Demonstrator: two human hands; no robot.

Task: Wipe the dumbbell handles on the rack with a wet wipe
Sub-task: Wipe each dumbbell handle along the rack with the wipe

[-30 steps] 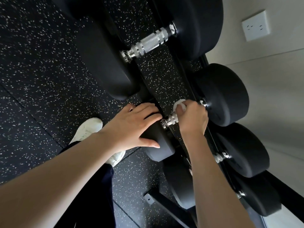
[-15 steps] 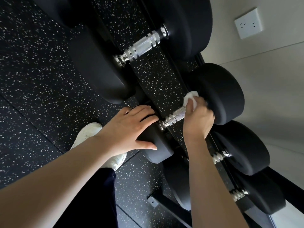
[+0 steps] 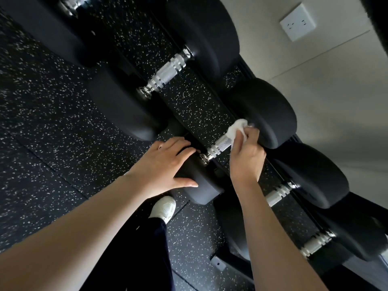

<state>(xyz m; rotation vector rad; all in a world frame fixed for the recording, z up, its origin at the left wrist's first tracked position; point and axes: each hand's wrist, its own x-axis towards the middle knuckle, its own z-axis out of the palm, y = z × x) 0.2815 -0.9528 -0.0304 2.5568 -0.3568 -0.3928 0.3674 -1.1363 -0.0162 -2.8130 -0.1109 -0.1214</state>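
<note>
Your right hand (image 3: 246, 158) pinches the soft, limp wet wipe (image 3: 238, 128) around the handle (image 3: 218, 146) at its far, wall-side end. Left hand (image 3: 165, 164) lies spread on the near dumbbell head (image 3: 199, 185). Knurled steel grips well; the heavy dumbbell likely stays put.

wet wipe (image 3: 237, 129): white, crumpled, pressed around far end of handle | dumbbell handle (image 3: 218, 147): knurled chrome, laid diagonally on rack between black heads

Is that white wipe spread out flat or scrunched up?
Scrunched up. The wet wipe shows as a crumpled wad pinched in the right hand against the far end of the dumbbell handle.
</note>
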